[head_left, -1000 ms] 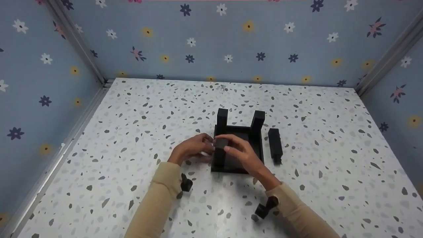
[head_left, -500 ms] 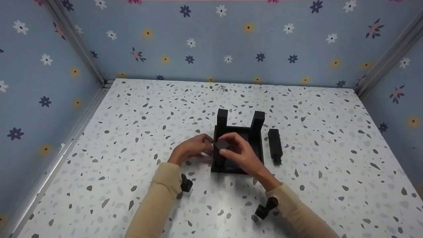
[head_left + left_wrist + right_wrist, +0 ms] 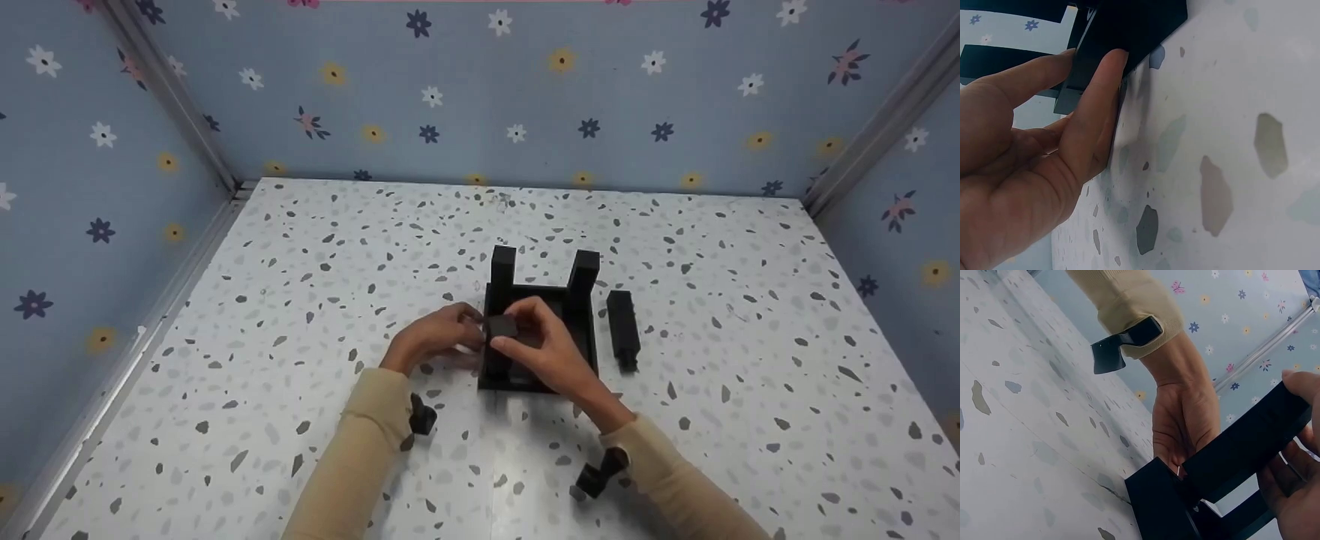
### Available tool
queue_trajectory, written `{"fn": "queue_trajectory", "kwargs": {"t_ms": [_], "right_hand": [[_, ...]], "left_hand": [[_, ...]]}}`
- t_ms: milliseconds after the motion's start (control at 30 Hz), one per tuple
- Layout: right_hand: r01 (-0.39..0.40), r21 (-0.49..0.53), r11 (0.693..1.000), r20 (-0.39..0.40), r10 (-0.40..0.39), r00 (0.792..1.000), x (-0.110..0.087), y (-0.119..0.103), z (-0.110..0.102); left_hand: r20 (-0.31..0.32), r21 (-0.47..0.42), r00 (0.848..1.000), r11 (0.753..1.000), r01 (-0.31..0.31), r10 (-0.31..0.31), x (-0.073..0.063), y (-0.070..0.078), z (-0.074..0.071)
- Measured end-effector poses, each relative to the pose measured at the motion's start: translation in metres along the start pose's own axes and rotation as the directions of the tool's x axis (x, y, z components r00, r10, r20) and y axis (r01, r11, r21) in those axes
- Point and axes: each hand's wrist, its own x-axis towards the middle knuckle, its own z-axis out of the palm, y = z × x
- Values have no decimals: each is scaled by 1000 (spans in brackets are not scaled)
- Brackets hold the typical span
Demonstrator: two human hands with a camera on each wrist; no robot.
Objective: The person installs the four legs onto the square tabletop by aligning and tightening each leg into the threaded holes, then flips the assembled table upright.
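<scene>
A black square base (image 3: 540,388) with a raised rim lies on the speckled table. Two black square legs, the back left leg (image 3: 503,266) and back right leg (image 3: 583,274), stand upright at its far corners. At the near left corner my right hand (image 3: 551,349) pinches the top of a front leg (image 3: 501,327) between thumb and fingers; the right wrist view shows this leg (image 3: 1247,444) standing on the base (image 3: 1157,500). My left hand (image 3: 439,334) grips the base's left side, its fingers (image 3: 1095,95) against the outer wall (image 3: 1129,28). The front leg's foot is partly hidden.
A loose black leg (image 3: 623,330), its narrower end toward me, lies on the table just right of the base. Blue flowered panels (image 3: 480,90) wall the table at the back and both sides. Each sleeve carries a small black camera mount (image 3: 600,476).
The front leg's top face has turned about its upright axis, with my right fingers and thumb shifting around it. My left hand, the base and the loose leg stay where they were.
</scene>
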Motion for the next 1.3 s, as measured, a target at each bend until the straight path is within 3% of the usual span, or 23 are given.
{"fn": "queue_trajectory", "kwargs": {"t_ms": [367, 700, 800, 933, 1300], "right_hand": [[19, -40, 999, -61, -22, 998, 1, 8, 4], [64, -79, 995, -15, -65, 998, -2, 9, 3], [101, -37, 994, 8, -101, 995, -3, 8, 2], [141, 54, 988, 36, -143, 989, -4, 9, 0], [111, 219, 969, 146, -145, 979, -5, 12, -7]], "left_hand": [[9, -101, 1000, 995, 2, -1, 1, 0, 2], [3, -26, 1000, 1000, -18, 18, 1, 0, 1], [0, -5, 1000, 1000, -23, 23, 2, 0, 1], [15, -54, 1000, 999, -3, 4, 1, 0, 1], [34, -115, 999, 993, -36, 40, 0, -2, 1]]}}
